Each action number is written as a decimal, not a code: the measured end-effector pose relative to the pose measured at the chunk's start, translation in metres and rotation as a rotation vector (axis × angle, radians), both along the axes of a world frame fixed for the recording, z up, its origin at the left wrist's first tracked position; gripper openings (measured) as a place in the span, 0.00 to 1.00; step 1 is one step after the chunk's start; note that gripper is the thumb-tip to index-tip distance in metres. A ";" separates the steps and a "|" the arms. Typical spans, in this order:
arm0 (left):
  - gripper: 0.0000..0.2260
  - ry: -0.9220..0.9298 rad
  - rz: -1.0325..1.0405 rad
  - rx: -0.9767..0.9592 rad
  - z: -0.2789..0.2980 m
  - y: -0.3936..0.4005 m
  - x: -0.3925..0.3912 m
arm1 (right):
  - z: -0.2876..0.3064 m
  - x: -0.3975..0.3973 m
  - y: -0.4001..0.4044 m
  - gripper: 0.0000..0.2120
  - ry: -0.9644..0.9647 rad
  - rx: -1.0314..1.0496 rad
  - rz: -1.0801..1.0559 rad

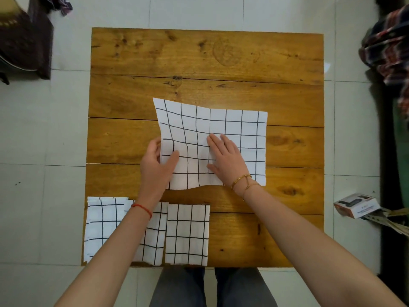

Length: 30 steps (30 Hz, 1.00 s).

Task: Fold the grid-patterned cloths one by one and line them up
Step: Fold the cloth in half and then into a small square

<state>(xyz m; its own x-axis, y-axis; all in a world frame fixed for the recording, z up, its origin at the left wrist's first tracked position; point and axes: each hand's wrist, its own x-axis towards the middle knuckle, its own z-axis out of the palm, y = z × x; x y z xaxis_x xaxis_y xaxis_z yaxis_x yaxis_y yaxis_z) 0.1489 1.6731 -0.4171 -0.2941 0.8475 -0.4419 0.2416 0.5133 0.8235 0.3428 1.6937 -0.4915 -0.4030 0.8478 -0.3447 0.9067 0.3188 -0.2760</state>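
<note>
While the right hand (225,156) lies flat with straight fingers pressed on the middle of the open grid cloth (241,138), beside its centre crease, the left hand (158,161) pinches that cloth's left edge, thumb on top and fingers curled beneath, the edge lifted slightly off the wood. Right wrist: two thin gold bracelets (242,181). Left wrist: one red thread band (142,208).

Open grid cloth: white with black lines, spread across the centre of the wooden table (199,63), right half flat, left half rippled.

Folded grid cloths: three, in a row along the near left edge of the table. Left folded cloth (101,220) at the corner; middle folded cloth (155,235) partly hidden under the left forearm; right folded cloth (187,233) just beside it, edges nearly touching.

Table: square, plank top with knots, standing on a pale tiled floor (66,129).

Surroundings: small cardboard box (356,204) on the floor to the right; plaid fabric (387,45) at far right; dark object (24,41) at upper left, not identifiable. Person's legs in grey trousers (177,289) below the near table edge.
</note>
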 end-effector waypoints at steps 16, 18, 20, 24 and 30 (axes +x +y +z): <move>0.24 0.222 -0.460 0.094 -0.006 0.007 0.072 | 0.024 0.016 0.007 0.13 0.513 0.000 -0.651; 0.25 0.198 -0.444 0.061 -0.012 0.008 0.084 | 0.034 0.030 0.009 0.14 0.643 -0.193 -0.865; 0.27 0.128 -0.448 0.040 -0.016 0.007 0.093 | 0.041 0.040 0.012 0.19 0.692 -0.305 -0.933; 0.30 0.144 -0.545 0.041 -0.020 -0.001 0.097 | 0.044 0.048 0.017 0.25 0.543 -0.345 -0.877; 0.25 0.506 -0.589 0.136 -0.033 -0.008 0.058 | 0.030 0.051 0.032 0.16 0.312 -0.225 -0.873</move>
<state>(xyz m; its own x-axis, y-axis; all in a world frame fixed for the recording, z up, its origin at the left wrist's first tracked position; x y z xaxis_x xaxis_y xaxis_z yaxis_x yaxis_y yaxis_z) 0.2071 1.6650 -0.4497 0.0826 0.9633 -0.2554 0.8045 0.0868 0.5876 0.3937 1.7253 -0.4616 0.2393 0.8198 -0.5202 0.6747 -0.5257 -0.5181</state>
